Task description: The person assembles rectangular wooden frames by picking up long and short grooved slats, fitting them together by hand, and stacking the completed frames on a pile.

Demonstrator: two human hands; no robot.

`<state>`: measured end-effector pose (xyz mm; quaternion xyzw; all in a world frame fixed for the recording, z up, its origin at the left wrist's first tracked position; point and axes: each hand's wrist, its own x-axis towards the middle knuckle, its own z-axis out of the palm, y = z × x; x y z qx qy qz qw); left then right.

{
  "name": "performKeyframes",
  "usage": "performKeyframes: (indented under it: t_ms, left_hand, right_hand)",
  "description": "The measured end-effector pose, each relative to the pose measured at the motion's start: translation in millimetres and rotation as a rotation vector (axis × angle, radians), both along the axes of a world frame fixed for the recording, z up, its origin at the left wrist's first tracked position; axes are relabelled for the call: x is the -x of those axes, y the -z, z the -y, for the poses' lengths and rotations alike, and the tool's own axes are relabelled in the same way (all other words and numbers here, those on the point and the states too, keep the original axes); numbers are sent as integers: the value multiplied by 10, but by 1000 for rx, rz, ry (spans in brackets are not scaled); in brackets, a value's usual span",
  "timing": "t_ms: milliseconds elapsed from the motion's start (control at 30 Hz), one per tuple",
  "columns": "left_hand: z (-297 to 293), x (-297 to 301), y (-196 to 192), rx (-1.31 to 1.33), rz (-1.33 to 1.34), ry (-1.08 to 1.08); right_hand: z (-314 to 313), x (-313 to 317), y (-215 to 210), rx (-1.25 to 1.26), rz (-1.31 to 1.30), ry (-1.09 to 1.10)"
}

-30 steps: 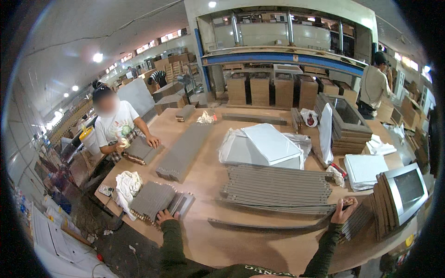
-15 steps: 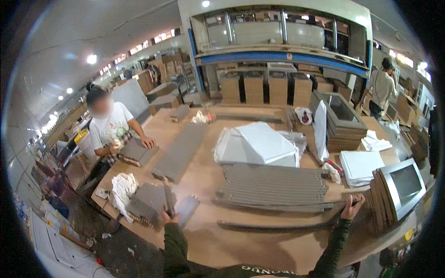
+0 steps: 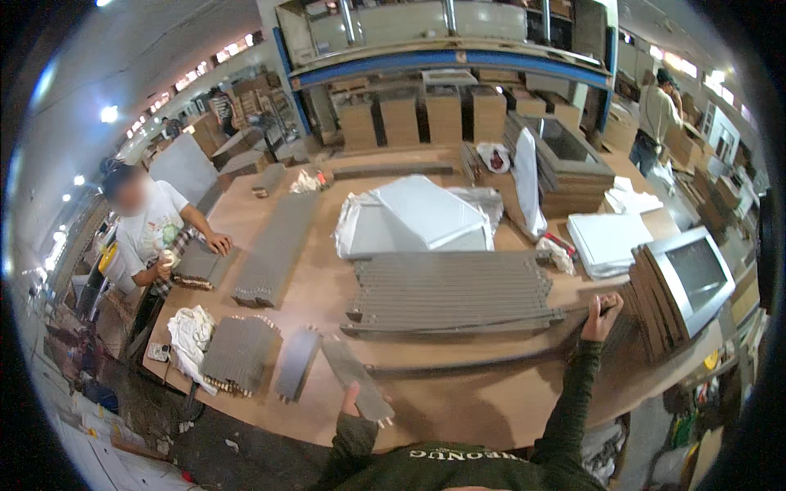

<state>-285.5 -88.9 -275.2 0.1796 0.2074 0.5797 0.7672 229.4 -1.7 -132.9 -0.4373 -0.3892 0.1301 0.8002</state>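
Short grey board (image 3: 360,383), over bench (image 3: 467,409): left hand (image 3: 352,403), fingers partly hidden, closed on its long edge, likely keeping end pegs (image 3: 385,423) clear; right hand (image 3: 603,317), fingers curled round long dark strip's (image 3: 491,361) end.

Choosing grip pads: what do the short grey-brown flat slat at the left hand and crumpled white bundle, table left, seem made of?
Short grey-brown flat slat: possibly coated wood or composite, matte; dull face, pale end pegs. Crumpled white bundle: likely cloth, matte; loose folds.
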Motion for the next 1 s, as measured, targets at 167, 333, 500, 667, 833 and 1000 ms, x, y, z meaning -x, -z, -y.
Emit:
performKeyframes:
  t_ms: [167,333,500,667,833,1000]
  left_hand:
    - [-326,-481,-1183,-319,-1093,-681]
    - [-716,-352,-1080,-280,-1046,-674]
    - [-913,-454,-1010,-340,-922,-653]
    - [-1075,-482,-907,-426,-613,-330]
    - [-1322,-323,-510,-414,-660,336]
    - [-1784,-230,-206,-436,-1258,810]
  right_hand:
    - [108,-387,134,43,124,76]
    - [56,-178,39,42,72,69]
    - [70,-163,46,21,92,67]
    - [103,-200,56,31,55,55]
    - [133,-295,79,15,162,117]
    - [88,-50,-51,-1,109,89]
